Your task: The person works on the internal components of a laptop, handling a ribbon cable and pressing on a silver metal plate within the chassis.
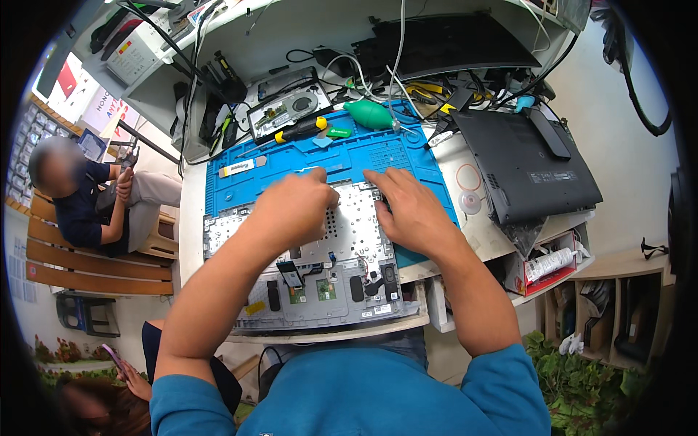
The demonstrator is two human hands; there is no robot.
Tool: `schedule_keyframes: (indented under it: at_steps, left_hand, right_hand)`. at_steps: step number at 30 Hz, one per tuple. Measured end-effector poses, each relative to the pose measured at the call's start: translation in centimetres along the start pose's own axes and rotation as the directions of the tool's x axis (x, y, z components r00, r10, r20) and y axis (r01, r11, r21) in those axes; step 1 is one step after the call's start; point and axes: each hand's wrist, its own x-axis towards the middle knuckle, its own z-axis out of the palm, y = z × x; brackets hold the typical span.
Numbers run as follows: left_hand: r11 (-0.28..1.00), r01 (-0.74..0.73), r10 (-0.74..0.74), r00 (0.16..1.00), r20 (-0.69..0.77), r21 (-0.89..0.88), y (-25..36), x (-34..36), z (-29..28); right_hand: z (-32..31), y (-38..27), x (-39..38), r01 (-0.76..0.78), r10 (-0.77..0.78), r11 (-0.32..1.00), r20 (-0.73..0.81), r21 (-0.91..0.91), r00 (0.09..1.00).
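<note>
A silver laptop top case (342, 232), its inner side up, lies across the front of the blue repair mat (291, 171). Over its upper middle, my left hand (294, 207) is closed with the fingers curled down; whatever they pinch is hidden. My right hand (411, 211) rests at the upper right edge of the case, index finger stretched out and thumb apart from it. A small black part (289, 274) stands up from the case below my left hand. Near the front edge sit green circuit boards (326, 291) and dark speakers (357, 288).
Behind the case lie a yellow-black screwdriver (302, 130), a green air blower (368, 114) and a white-handled tool (242, 167). A dark laptop cover (531, 167) leans at the right above a red box (542, 265). Cables hang at the back. One person sits left; another holds a phone lower left.
</note>
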Motion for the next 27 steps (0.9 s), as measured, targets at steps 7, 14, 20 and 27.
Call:
schedule_keyframes:
  at_steps: [7,14,20,27]
  left_hand:
    - [0.980,-0.138,0.139,0.990,-0.001,-0.142,-4.3,1.1,0.4]
    - [0.965,-0.199,0.185,0.978,-0.094,-0.170,-5.0,1.0,1.5]
    - [0.972,-0.130,0.089,0.975,-0.206,-0.197,-3.7,-0.5,2.6]
    - [0.959,-0.176,0.122,0.964,-0.235,-0.224,-4.5,-1.0,2.2]
  right_hand:
    - [-0.1,-0.3,0.2,0.001,-0.001,1.000,0.003,0.015,1.000]
    - [0.0,-0.2,0.1,0.008,-0.007,1.000,-0.013,0.021,1.000]
    - [0.0,-0.1,0.1,0.002,-0.002,1.000,-0.004,0.020,1.000]
    - [-0.2,-0.1,0.2,0.001,-0.001,1.000,0.004,0.026,1.000]
